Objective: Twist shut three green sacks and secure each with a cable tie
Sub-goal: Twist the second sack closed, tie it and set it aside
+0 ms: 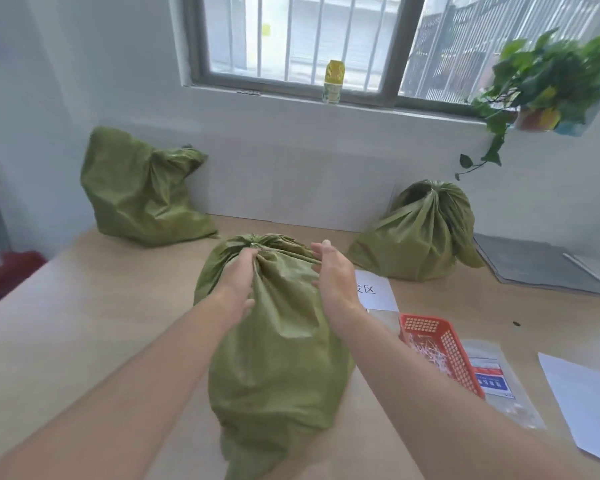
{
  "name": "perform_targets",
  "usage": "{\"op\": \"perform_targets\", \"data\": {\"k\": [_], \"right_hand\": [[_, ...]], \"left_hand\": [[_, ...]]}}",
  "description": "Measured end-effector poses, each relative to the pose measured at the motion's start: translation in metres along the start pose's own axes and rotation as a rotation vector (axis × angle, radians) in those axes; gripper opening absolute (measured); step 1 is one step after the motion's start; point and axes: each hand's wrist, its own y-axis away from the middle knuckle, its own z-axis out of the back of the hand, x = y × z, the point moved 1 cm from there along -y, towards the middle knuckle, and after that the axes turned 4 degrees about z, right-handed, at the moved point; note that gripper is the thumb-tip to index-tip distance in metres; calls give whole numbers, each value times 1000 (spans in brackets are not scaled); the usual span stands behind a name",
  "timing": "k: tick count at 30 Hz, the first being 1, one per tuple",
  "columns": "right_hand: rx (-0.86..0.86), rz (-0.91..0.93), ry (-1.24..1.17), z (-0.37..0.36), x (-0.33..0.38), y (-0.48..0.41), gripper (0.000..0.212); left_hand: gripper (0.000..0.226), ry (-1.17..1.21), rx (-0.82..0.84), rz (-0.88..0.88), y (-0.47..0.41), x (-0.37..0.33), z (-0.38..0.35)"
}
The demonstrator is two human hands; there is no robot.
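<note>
A filled green sack (278, 358) stands in front of me on the wooden table (84, 323), its neck gathered at the top. My left hand (239, 275) grips the bunched neck. My right hand (333, 275) is beside the neck with fingers straight, touching the sack's right shoulder. A second green sack (139, 192) leans at the back left with its neck bunched. A third green sack (420, 233) sits at the back right, its neck cinched. An orange mesh basket (444, 348) to my right holds several white cable ties (426, 351).
A white paper label (374, 289) lies behind the basket. A clear plastic pouch (499, 382) and a white sheet (586, 403) lie at the right. Grey folders (534, 265) sit at the far right. A bottle (333, 81) and a potted plant (544, 84) stand on the windowsill.
</note>
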Motion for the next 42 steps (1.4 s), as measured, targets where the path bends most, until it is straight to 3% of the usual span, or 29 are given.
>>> {"op": "perform_targets", "data": {"k": [3, 12, 16, 21, 23, 25, 33, 37, 42], "right_hand": [[34, 54, 17, -15, 0, -28, 34], [169, 122, 171, -47, -25, -107, 41], [221, 162, 451, -62, -36, -132, 35], [487, -72, 868, -79, -52, -157, 45], [564, -76, 945, -86, -62, -160, 34], [544, -84, 929, -93, -69, -169, 15], [375, -75, 800, -109, -28, -220, 25], [296, -38, 708, -111, -4, -268, 15], [169, 57, 617, -111, 19, -348, 16]], "left_hand": [[26, -5, -46, 3, -22, -9, 5], [19, -25, -126, 2, -97, -21, 9], [20, -106, -124, 33, -126, -20, 14], [32, -176, -37, 202, -163, -18, 15], [42, -182, 55, 266, -170, -20, 13], [46, -181, 119, 293, -182, -23, 10], [53, -294, 151, 168, -217, -82, -21], [30, -288, 132, 6, -247, -122, -52], [32, -231, 188, -147, -291, -183, -102]]}}
